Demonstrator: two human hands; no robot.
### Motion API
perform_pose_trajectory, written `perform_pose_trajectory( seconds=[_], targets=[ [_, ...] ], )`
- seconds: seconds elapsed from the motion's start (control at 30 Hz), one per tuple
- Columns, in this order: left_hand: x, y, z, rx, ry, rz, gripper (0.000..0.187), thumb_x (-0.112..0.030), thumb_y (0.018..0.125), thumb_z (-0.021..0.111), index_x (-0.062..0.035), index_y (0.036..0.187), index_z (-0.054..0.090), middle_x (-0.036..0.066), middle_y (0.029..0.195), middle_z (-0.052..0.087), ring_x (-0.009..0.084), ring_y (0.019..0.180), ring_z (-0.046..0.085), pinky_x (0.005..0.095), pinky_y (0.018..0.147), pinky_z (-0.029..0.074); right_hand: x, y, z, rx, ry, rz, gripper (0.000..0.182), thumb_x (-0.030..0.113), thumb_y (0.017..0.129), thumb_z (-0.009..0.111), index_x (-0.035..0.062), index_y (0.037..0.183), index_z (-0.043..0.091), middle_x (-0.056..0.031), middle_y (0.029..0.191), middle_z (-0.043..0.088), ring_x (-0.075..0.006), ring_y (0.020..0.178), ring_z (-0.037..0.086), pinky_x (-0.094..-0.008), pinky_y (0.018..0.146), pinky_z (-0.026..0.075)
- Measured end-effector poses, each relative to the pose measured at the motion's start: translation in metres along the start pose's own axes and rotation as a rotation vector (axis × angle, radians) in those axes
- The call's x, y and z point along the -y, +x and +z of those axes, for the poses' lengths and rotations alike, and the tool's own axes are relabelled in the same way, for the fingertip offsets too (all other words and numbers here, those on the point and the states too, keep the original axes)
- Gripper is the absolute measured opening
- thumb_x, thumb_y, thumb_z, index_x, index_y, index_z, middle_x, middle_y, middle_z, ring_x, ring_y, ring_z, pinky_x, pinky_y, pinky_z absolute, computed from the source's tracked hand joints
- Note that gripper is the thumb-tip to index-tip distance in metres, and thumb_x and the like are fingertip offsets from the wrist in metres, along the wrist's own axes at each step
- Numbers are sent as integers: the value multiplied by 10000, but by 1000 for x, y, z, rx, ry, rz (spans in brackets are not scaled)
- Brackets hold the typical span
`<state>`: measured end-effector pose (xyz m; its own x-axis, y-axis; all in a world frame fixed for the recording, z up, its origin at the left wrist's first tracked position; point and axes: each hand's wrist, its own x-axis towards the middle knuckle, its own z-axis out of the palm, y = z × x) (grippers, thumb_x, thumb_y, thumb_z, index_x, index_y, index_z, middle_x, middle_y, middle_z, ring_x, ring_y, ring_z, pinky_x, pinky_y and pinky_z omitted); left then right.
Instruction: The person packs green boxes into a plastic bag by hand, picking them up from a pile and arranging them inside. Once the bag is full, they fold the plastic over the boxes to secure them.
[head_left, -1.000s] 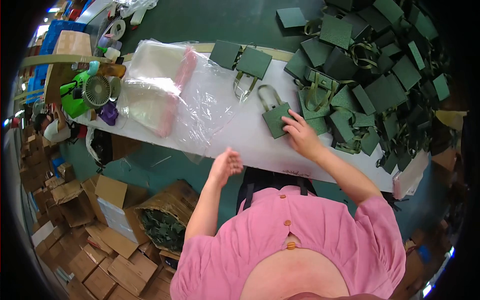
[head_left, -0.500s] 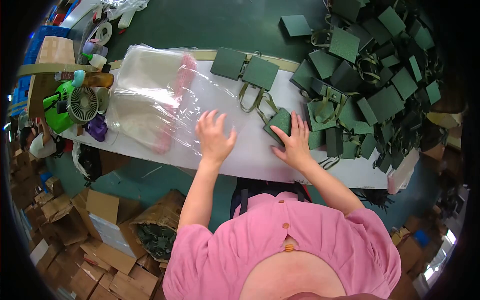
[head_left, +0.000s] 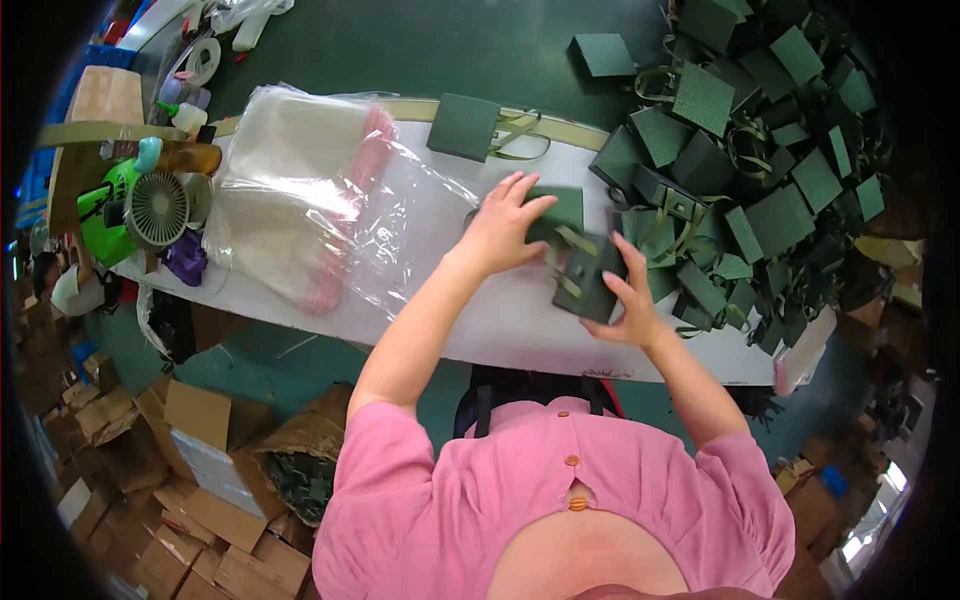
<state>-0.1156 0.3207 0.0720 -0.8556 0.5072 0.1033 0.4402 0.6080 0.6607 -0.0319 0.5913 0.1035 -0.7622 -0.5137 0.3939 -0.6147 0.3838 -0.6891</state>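
My left hand point(head_left: 505, 225) is over the left end of a green box point(head_left: 560, 207) near the middle of the white table, its thumb and fingers around that end. Lower right of it, my right hand point(head_left: 628, 300) grips a second dark green box point(head_left: 587, 278) with a ribbon handle, tilted and slightly blurred. A third green box point(head_left: 463, 126) lies flat at the table's back edge, its ribbon loop pointing right. Clear plastic bags point(head_left: 290, 190) with a pink strip lie left of my left hand.
A large heap of green boxes point(head_left: 780, 215) covers the right side. At the left end stand a small fan point(head_left: 157, 208), bottles point(head_left: 188, 117) and a purple cloth point(head_left: 186, 258). Cardboard boxes point(head_left: 200, 415) and an open sack point(head_left: 300, 480) are on the floor.
My left hand has moved right and up to a green box that has come nearer from the back edge. My right hand has lifted and tilted the box it was touching.
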Motion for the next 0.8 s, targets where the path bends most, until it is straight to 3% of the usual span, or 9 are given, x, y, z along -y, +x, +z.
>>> perform_pose_trajectory(
  seconds=[0.03, 0.13, 0.23, 0.33, 0.47, 0.53, 0.57, 0.7, 0.8],
  targets=[
    [2, 5, -8, -127, -72, 49, 486, -90, 742, 794, -90, 1215, 684, 180, 1346, 604, 380, 1259, 544, 480, 1078, 456, -8, 19, 0, -56, 0, -38, 880, 187, 628, 900, 193, 1418, 514, -308, 1568, 325, -514, 1391, 393, -591, 1120, 365],
    [30, 33, -45, -503, 4, -46, 248, 88, 837, 616, -61, 1007, 718, 125, 999, 727, 335, 1006, 671, 407, 892, 546, -28, 84, -11, 132, -102, -73, 935, 184, 628, 885, 244, 1480, 505, -198, 1603, 336, -462, 1367, 431, -541, 1131, 384],
    [70, 69, -68, -436, 252, -113, 368, -78, 815, 743, -159, 1173, 733, 103, 1273, 646, 341, 1167, 561, 458, 972, 503, -46, 99, 2, 594, -166, 23, 982, 193, 633, 874, 320, 1520, 472, -149, 1615, 327, -434, 1325, 455, -514, 1129, 395],
    [85, 85, -63, -196, 295, -141, 494, -179, 748, 813, -238, 1231, 726, 83, 1364, 581, 343, 1211, 505, 482, 1005, 482, -40, 90, 10, 566, -233, 146, 1026, 254, 635, 905, 379, 1539, 437, -152, 1625, 290, -425, 1308, 446, -544, 1121, 391],
    [78, 95, -53, -190, 386, -316, 431, -232, 759, 789, -266, 1186, 743, 47, 1296, 612, 320, 1121, 572, 466, 934, 517, -20, 78, 26, 386, -342, 211, 1110, 356, 601, 943, 391, 1561, 389, -146, 1647, 216, -441, 1327, 412, -616, 1113, 364],
    [81, 101, -39, -255, 432, -304, 367, -237, 781, 780, -238, 1147, 755, 29, 1237, 647, 300, 1078, 610, 447, 897, 524, -14, 69, 41, 339, -392, 280, 1145, 405, 585, 951, 397, 1570, 368, -147, 1651, 195, -455, 1328, 404, -651, 1111, 346],
    [84, 100, -33, -284, 457, -301, 337, -240, 792, 775, -224, 1128, 761, 20, 1208, 664, 290, 1056, 628, 438, 879, 528, -9, 67, 43, 337, -397, 311, 1119, 389, 578, 943, 347, 1560, 409, -167, 1641, 207, -437, 1352, 374, -623, 1132, 322],
    [94, 95, -18, -486, 458, -97, 185, -231, 872, 746, -129, 1023, 776, 2, 1079, 738, 231, 983, 692, 401, 824, 513, 0, 63, 48, 299, -408, 360, 1065, 347, 628, 918, 352, 1562, 404, -176, 1657, 181, -451, 1343, 381, -643, 1134, 316],
    [101, 93, -13, -560, 408, -74, 149, -210, 903, 727, -126, 1015, 778, 2, 1083, 757, 224, 972, 701, 393, 822, 506, 1, 58, 52, 273, -404, 361, 1036, 324, 656, 901, 356, 1563, 401, -176, 1663, 170, -456, 1333, 388, -649, 1138, 312]
  ],
)
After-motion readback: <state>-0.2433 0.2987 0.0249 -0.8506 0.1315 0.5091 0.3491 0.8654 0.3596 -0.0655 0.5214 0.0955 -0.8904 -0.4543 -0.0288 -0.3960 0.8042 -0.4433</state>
